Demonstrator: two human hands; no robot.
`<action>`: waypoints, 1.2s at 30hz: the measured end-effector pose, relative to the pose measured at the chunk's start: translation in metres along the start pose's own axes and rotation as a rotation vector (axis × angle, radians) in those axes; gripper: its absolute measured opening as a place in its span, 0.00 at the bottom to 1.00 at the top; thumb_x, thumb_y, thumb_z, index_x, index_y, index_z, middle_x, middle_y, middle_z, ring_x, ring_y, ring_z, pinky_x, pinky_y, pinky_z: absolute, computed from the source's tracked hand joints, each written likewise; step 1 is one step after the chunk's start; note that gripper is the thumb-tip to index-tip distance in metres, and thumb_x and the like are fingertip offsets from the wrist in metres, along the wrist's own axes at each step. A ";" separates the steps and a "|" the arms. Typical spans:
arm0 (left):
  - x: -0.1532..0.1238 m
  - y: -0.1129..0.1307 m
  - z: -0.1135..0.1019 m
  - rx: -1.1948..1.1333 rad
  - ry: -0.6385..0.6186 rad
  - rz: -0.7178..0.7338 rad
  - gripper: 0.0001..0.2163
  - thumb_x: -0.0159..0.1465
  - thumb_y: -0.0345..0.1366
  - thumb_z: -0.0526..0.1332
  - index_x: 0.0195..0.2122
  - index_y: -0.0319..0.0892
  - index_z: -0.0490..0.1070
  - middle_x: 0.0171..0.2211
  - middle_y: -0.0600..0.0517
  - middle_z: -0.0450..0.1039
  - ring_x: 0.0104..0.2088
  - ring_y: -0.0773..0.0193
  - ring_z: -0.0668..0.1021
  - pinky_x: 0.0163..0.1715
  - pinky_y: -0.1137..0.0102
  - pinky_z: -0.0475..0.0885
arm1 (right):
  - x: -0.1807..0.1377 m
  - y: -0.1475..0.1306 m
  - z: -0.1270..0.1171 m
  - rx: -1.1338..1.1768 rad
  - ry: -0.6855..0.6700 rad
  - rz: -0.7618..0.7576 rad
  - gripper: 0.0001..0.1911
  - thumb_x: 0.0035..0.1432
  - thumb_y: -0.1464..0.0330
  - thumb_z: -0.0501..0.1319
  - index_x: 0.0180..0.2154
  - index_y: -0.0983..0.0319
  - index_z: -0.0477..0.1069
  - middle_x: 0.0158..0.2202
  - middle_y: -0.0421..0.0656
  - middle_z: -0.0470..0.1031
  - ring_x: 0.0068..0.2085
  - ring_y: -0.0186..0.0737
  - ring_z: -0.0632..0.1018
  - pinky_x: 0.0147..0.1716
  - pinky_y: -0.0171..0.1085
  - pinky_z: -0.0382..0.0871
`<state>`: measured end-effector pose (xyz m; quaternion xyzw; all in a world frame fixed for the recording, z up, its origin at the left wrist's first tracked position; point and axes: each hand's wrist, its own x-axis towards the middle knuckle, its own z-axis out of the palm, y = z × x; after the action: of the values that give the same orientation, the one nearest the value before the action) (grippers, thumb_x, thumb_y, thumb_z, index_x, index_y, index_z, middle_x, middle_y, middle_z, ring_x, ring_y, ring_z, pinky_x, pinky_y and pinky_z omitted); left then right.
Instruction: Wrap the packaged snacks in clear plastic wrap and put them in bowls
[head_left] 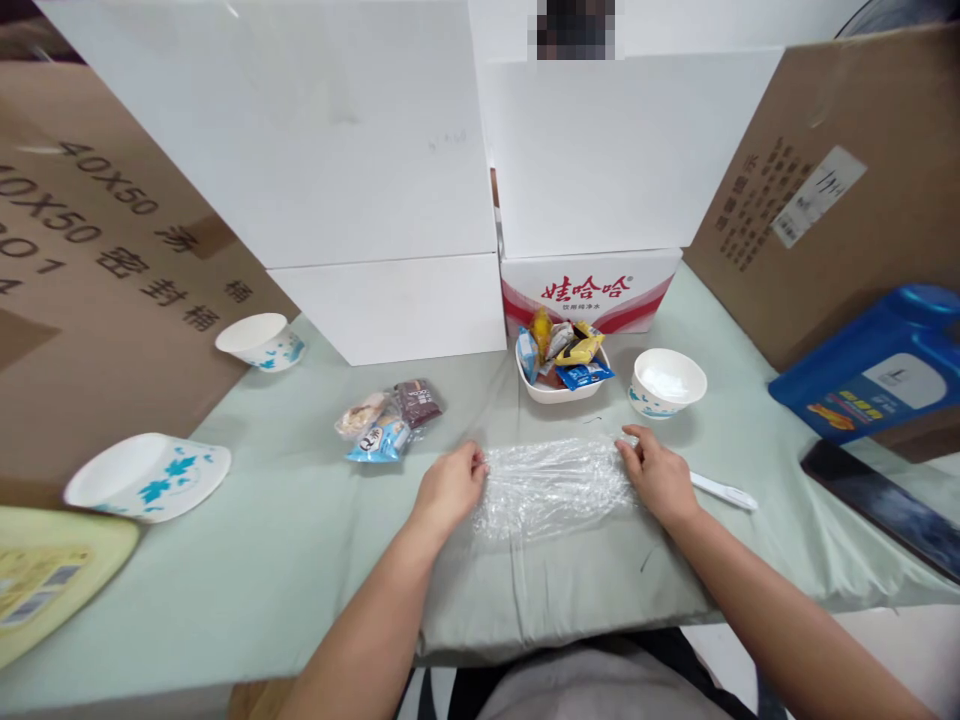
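Note:
A crinkled sheet of clear plastic film is stretched between my hands just above or on the table's front part; I cannot tell if it touches the cloth. My left hand pinches its left edge between thumb and fingers. At the upper right corner, my right hand grips the film with its fingers closed. Beyond it stands a white bowl heaped with small wrapped snacks. Left of that lies a clear bundle of snack packets. A slim white plastic object sticks out beside my right hand.
Paper bowls with blue leaf prints stand right and far left; another paper bowl lies tilted at left. A yellow container, a blue bottle and a dark phone flank the sides. White boxes and cardboard wall the back.

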<state>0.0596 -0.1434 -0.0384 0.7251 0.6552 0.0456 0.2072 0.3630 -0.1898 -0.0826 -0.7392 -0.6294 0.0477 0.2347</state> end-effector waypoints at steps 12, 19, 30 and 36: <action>0.000 0.002 0.004 0.017 0.011 -0.013 0.06 0.61 0.33 0.61 0.40 0.44 0.71 0.33 0.51 0.77 0.36 0.58 0.78 0.34 0.70 0.66 | -0.006 0.001 -0.005 -0.086 0.040 -0.052 0.19 0.62 0.64 0.52 0.53 0.62 0.67 0.27 0.40 0.78 0.27 0.42 0.78 0.27 0.36 0.63; -0.010 0.004 0.011 -0.112 0.610 0.275 0.06 0.64 0.34 0.57 0.40 0.41 0.71 0.38 0.46 0.74 0.40 0.57 0.77 0.42 0.64 0.71 | -0.004 -0.006 -0.004 -0.250 -0.090 0.001 0.19 0.64 0.65 0.53 0.55 0.62 0.65 0.32 0.43 0.81 0.31 0.45 0.80 0.28 0.37 0.63; -0.010 0.013 0.031 0.155 -0.175 0.728 0.38 0.57 0.53 0.65 0.66 0.48 0.54 0.70 0.44 0.45 0.69 0.45 0.49 0.65 0.46 0.44 | 0.004 0.004 -0.016 -0.272 0.167 -0.117 0.17 0.64 0.66 0.52 0.50 0.65 0.69 0.40 0.52 0.78 0.40 0.50 0.77 0.39 0.43 0.68; -0.009 0.011 0.031 0.166 -0.179 0.735 0.38 0.58 0.53 0.64 0.66 0.50 0.53 0.70 0.46 0.43 0.69 0.48 0.47 0.66 0.48 0.41 | -0.006 -0.022 -0.006 -0.210 -0.148 -0.619 0.29 0.62 0.54 0.55 0.60 0.63 0.64 0.63 0.52 0.63 0.64 0.56 0.60 0.61 0.54 0.54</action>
<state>0.0791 -0.1598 -0.0608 0.9270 0.3324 0.0001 0.1740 0.3444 -0.1948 -0.0693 -0.5276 -0.8409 -0.0375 0.1143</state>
